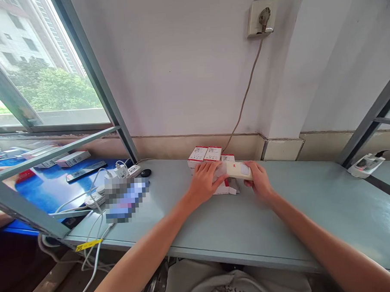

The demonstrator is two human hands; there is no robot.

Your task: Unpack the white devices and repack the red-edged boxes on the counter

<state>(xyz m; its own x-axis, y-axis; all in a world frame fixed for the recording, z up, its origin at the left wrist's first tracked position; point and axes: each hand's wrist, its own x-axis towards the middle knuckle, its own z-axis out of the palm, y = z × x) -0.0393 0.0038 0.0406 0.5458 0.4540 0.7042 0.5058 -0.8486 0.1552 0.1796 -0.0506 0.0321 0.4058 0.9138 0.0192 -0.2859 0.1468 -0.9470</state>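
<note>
Left hand (pixel 203 183) and right hand (pixel 259 181) hold a cream device (pixel 238 170), partly hidden.

Small boxes (pixel 204 154) on the table (pixel 314 209) by the wall (pixel 178 69), a power strip (pixel 94 200) to their left, a wall socket (pixel 262 17) above.

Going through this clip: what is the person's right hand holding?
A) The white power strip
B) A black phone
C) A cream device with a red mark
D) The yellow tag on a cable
C: the right hand curls around the end of the cream device, above the grey-blue table top.
</note>
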